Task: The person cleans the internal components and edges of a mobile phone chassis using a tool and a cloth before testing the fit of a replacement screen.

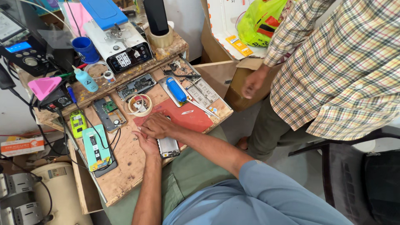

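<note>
At the front edge of the scarred wooden workbench [125, 166], the right hand [158, 125] lies palm down, fingers curled over the upper end of a silver, face-down smartphone [168, 147] that rests half on the red rubber work mat [187, 116]. The left hand [146, 143] rests just beside the phone's left edge, touching it with loosely bent fingers; whether it grips cannot be told. A turquoise phone back panel [96, 148] lies near the left edge, and a bystander in a plaid shirt [341, 66] stands to the right.

Bright even daylight, soft shadows, sharp centre, perhaps slight wide-angle stretch at edges
</note>
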